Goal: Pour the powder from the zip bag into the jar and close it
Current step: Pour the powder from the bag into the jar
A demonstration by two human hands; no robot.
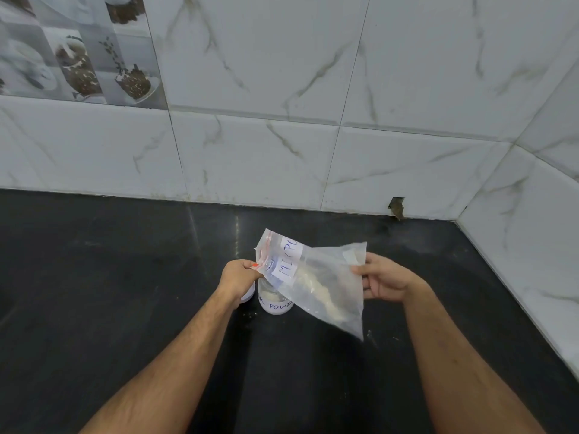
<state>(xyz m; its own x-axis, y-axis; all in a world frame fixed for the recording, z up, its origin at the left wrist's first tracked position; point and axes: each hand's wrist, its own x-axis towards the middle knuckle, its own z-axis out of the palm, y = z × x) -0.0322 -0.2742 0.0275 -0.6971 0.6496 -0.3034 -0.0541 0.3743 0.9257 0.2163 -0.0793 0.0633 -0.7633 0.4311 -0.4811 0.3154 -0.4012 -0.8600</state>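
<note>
Fingers (250,267) of the left hand (239,277) pinch the zip bag (316,277) by its red-striped mouth, over the jar (275,300).
Right hand (383,281) grips the bag's far edge; open dark counter (125,261) lies all around, tiled wall (313,136) behind.

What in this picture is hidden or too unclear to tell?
- Head view: the jar mouth is covered by the zip bag.
- The white lid is mostly hidden behind the left hand.
- The jar's label is cut off by the bag.
- How much powder remains is blurred.
</note>
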